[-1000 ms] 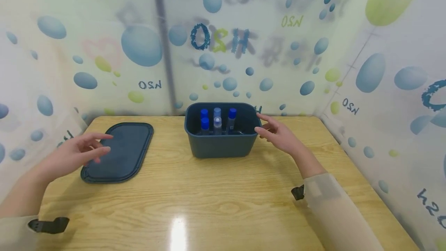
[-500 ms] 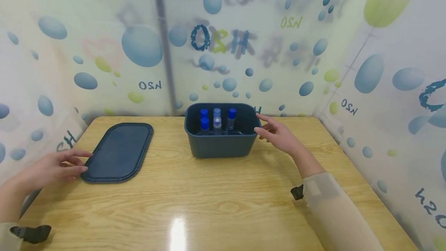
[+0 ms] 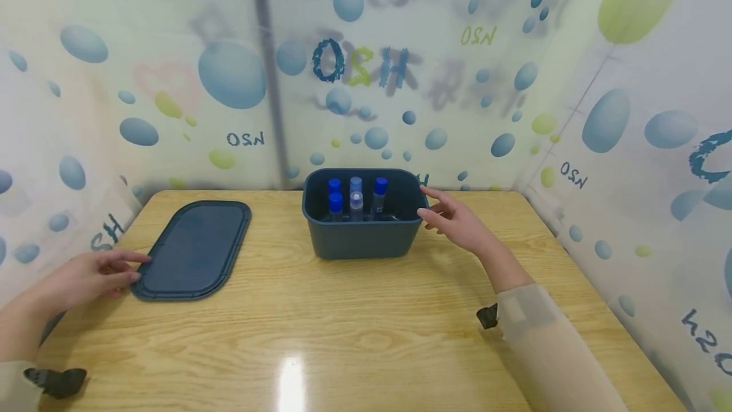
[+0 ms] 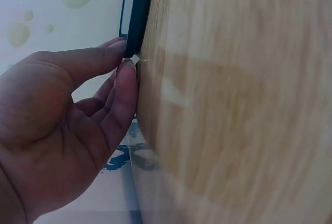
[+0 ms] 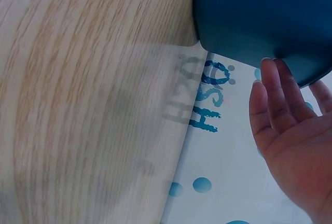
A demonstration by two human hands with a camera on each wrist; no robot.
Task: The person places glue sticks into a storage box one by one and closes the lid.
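Observation:
A dark blue lid (image 3: 197,247) lies flat on the table at the left. My left hand (image 3: 86,280) is at its near left edge; in the left wrist view, the thumb and fingertips of that hand (image 4: 67,110) pinch the edge. Against the back wall stands a dark blue bin (image 3: 366,240), upright and uncovered. It holds several clear bottles (image 3: 357,205), most with blue caps (image 3: 380,185). At the bin's right end, my right hand (image 3: 460,224) touches the rim with spread, fairly straight fingers. In the right wrist view, fingertips (image 5: 268,71) rest against the bin's outer wall.
The wooden table (image 3: 343,323) reaches back to a wall (image 3: 457,113) printed with blue and green drops. Side walls stand close at both left and right. A black wrist strap (image 3: 57,381) shows at the left cuff, another strap (image 3: 488,316) at the right.
My left hand has moved from above the lid, leftward and down, to its near left edge. The right hand, bin and lid have stayed in place.

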